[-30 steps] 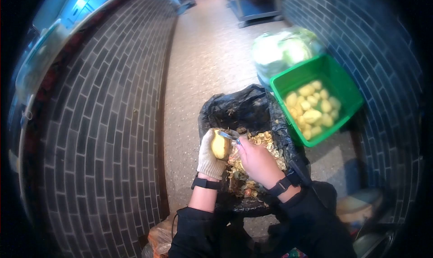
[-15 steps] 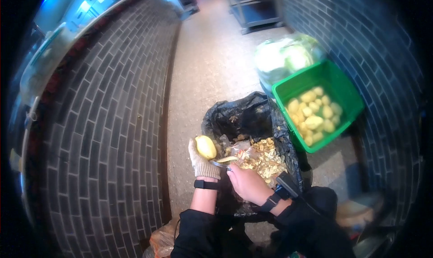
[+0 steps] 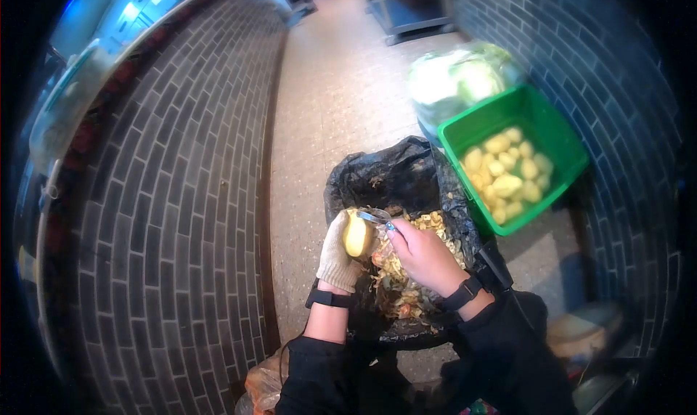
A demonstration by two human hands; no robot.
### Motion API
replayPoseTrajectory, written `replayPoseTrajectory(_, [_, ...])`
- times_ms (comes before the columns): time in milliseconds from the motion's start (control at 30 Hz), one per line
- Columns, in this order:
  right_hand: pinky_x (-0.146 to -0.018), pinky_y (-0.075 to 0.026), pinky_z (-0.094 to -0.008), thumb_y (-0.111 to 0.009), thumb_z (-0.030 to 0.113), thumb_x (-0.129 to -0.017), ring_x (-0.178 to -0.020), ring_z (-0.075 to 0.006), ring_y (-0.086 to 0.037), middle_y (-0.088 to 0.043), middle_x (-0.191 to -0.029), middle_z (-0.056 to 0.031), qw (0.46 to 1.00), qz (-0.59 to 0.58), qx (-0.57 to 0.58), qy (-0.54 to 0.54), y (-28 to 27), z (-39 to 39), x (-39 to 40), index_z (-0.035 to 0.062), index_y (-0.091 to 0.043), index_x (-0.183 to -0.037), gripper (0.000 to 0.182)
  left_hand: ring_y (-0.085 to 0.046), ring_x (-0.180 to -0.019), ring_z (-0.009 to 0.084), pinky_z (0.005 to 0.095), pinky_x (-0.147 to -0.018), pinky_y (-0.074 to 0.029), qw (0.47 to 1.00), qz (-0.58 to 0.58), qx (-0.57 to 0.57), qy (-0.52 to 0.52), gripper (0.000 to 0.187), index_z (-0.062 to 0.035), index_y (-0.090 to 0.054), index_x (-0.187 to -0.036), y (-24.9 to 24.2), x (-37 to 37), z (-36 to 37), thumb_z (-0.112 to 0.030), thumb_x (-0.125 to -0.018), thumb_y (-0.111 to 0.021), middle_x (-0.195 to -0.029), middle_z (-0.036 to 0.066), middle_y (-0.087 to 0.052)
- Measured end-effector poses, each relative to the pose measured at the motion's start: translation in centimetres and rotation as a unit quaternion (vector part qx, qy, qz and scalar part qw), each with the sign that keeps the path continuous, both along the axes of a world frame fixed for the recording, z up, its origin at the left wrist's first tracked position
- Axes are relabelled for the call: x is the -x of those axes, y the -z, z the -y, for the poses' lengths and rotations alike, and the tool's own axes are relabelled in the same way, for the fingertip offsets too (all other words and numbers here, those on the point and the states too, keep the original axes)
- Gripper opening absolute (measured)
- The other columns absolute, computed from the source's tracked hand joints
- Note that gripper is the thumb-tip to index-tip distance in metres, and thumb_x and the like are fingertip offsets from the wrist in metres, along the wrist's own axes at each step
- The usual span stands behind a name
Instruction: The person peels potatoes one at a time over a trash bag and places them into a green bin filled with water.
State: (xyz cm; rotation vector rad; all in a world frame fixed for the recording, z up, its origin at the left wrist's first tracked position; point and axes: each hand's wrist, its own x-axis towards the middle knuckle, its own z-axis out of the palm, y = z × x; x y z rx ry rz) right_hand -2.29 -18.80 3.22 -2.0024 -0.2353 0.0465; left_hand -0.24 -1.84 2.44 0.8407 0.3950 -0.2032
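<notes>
In a pale knitted glove, my left hand [image 3: 336, 257] is closed round a yellow, peeled-looking potato [image 3: 356, 235]. My bare right hand [image 3: 426, 255] grips a metal peeler [image 3: 375, 217], whose head is at the top end of the potato. Both hands are over a bin lined with a black plastic bag [image 3: 385, 159]. Inside the bag lie many pale and brown peelings [image 3: 408, 299]. To the right of the bin, a green tub [image 3: 555, 143] holds several peeled potatoes [image 3: 506, 185], apparently in water.
Behind the tub, a clear bag of cabbages [image 3: 465, 77] sits by the right brick wall [image 3: 610, 124]. Another brick wall [image 3: 181, 168] runs along the left. A wheeled cart [image 3: 414, 12] stands farther up the floor. An orange-tinted plastic bag [image 3: 265, 386] lies at lower left.
My right hand has moved up and right, bringing the peeler from the potato's lower end to its top. My left hand has shifted right with the potato, which now stands more upright.
</notes>
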Motion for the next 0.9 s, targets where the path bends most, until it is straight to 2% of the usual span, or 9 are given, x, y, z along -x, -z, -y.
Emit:
replayPoseTrajectory(200, [-0.06, -0.047, -0.0502, -0.048, 0.023, -0.098, -0.067, -0.0422, -0.061, -0.061, -0.071, -0.023, 0.999, 0.036, 0.039, -0.007, 0.1, -0.8, 0.4, 0.0045, -0.057, -0.103, 0.021, -0.067, -0.084, 0.0209, 0.0358, -0.072, -0.056, 0.999, -0.04, -0.024, -0.006, 0.034, -0.0057, -0.061, -0.106, 0.5, -0.1, 0.3, -0.037, -0.095, -0.058, -0.096, 0.009, -0.068])
replayPoseTrajectory(267, [-0.06, -0.048, -0.0489, -0.048, 0.022, -0.098, -0.067, -0.0423, -0.061, -0.061, -0.073, -0.0248, 0.997, 0.035, 0.07, -0.011, 0.0, -1.3, 1.0, 0.0031, -0.056, -0.107, 0.023, -0.066, -0.077, 0.0208, 0.0351, -0.065, -0.056, 0.995, -0.041, -0.07, -0.058, 0.037, -0.0065, -0.061, -0.102, 1.3, -0.7, -0.2, -0.042, -0.094, -0.057, -0.09, 0.009, -0.067])
replayPoseTrajectory(333, [-0.06, -0.048, -0.0504, -0.047, 0.022, -0.098, -0.066, -0.043, -0.061, -0.061, -0.071, -0.0256, 0.995, -0.032, 0.081, -0.045, 0.1, -2.0, 1.8, 0.003, -0.055, -0.108, 0.023, -0.064, -0.071, 0.0201, 0.0326, -0.062, -0.054, 0.993, -0.046, -0.05, -0.097, 0.038, -0.0079, -0.06, -0.097, 0.7, -0.6, -0.1, -0.046, -0.093, -0.056, -0.083, 0.007, -0.065])
replayPoseTrajectory(400, [-0.06, -0.048, -0.0504, -0.048, 0.023, -0.098, -0.066, -0.0431, -0.061, -0.06, -0.07, -0.0255, 0.994, -0.03, 0.08, -0.062, 1.4, -3.7, 3.9, 0.0033, -0.054, -0.109, 0.023, -0.061, -0.063, 0.0207, 0.0302, -0.057, -0.052, 0.983, -0.06, -0.024, -0.17, 0.044, -0.009, -0.06, -0.091, 0.3, -1.4, -0.5, -0.052, -0.091, -0.054, -0.074, 0.007, -0.062])
replayPoseTrajectory(500, [-0.06, -0.048, -0.0508, -0.049, 0.024, -0.097, -0.066, -0.0433, -0.061, -0.061, -0.07, -0.0245, 0.995, -0.053, 0.051, -0.073, 2.0, -4.3, 4.4, 0.0047, -0.054, -0.107, 0.022, -0.061, -0.063, 0.0217, 0.0309, -0.057, -0.052, 0.985, -0.017, -0.026, -0.168, 0.046, -0.0084, -0.059, -0.091, 0.5, -1.6, -1.0, -0.055, -0.09, -0.054, -0.072, 0.008, -0.061])
replayPoseTrajectory(567, [-0.06, -0.047, -0.0511, -0.049, 0.024, -0.097, -0.068, -0.0435, -0.061, -0.061, -0.071, -0.0235, 0.996, -0.011, 0.046, -0.075, 1.9, -3.8, 3.3, 0.0049, -0.055, -0.104, 0.021, -0.061, -0.064, 0.0221, 0.0309, -0.058, -0.052, 0.986, 0.0, 0.012, -0.169, 0.047, -0.0082, -0.059, -0.091, 1.7, -2.0, -2.4, -0.054, -0.091, -0.053, -0.073, 0.009, -0.062])
replayPoseTrajectory(633, [-0.06, -0.046, -0.0516, -0.049, 0.024, -0.097, -0.068, -0.0436, -0.06, -0.061, -0.071, -0.0233, 0.995, -0.033, 0.054, -0.076, 0.5, -2.8, 2.3, 0.0045, -0.055, -0.102, 0.021, -0.063, -0.066, 0.02, 0.0335, -0.06, -0.054, 0.992, 0.037, 0.02, -0.119, 0.041, -0.0088, -0.061, -0.097, 2.2, -1.5, -2.9, -0.05, -0.09, -0.058, -0.082, 0.008, -0.065])
replayPoseTrajectory(733, [-0.057, -0.047, -0.0507, -0.047, 0.025, -0.098, -0.062, -0.0416, -0.06, -0.06, -0.067, -0.0209, 0.999, 0.028, 0.017, -0.013, 0.6, -2.0, 1.4, 0.0058, -0.055, -0.098, 0.021, -0.064, -0.072, 0.019, 0.0339, -0.062, -0.055, 0.994, 0.019, 0.0, -0.105, 0.037, -0.0098, -0.061, -0.1, 1.5, -1.3, -2.3, -0.046, -0.092, -0.056, -0.086, 0.006, -0.066])
replayPoseTrajectory(900, [-0.061, -0.046, -0.0488, -0.05, 0.023, -0.097, -0.07, -0.0427, -0.061, -0.061, -0.076, -0.0239, 0.999, 0.014, 0.029, -0.004, 0.0, -1.1, 0.7, 0.0046, -0.057, -0.108, 0.023, -0.065, -0.082, 0.0185, 0.0341, -0.071, -0.056, 0.999, -0.019, -0.033, -0.022, 0.027, -0.0101, -0.061, -0.104, 1.2, -0.4, -0.8, -0.035, -0.093, -0.059, -0.092, 0.005, -0.066])
